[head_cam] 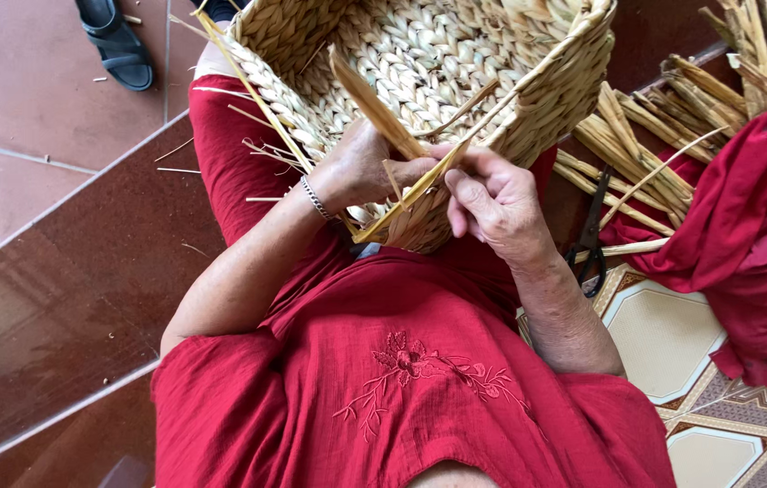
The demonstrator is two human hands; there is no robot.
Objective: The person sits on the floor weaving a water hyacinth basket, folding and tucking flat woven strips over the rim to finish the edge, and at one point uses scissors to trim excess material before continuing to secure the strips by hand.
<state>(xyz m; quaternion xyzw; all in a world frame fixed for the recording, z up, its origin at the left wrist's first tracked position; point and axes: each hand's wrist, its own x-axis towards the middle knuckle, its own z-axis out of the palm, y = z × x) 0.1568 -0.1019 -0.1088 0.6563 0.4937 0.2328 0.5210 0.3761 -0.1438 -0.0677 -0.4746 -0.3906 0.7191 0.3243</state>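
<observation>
Woven straw basket (438, 81) is being steadied on the lap, tilted so its rim faces the hands. One straw strand (420, 185) is being pinched by the closed left hand (361, 172) and right hand (496, 203), beside scissors (589, 239) on the floor.

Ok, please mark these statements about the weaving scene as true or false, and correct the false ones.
1. The woven basket rests on the person's lap. True.
2. The left hand wears a bracelet. True.
3. Scissors lie inside the basket. False: they lie outside it, beside the dry straw bundle.
4. The right hand is empty. False: it pinches a straw strand.
5. The dress is blue. False: it is red.
</observation>
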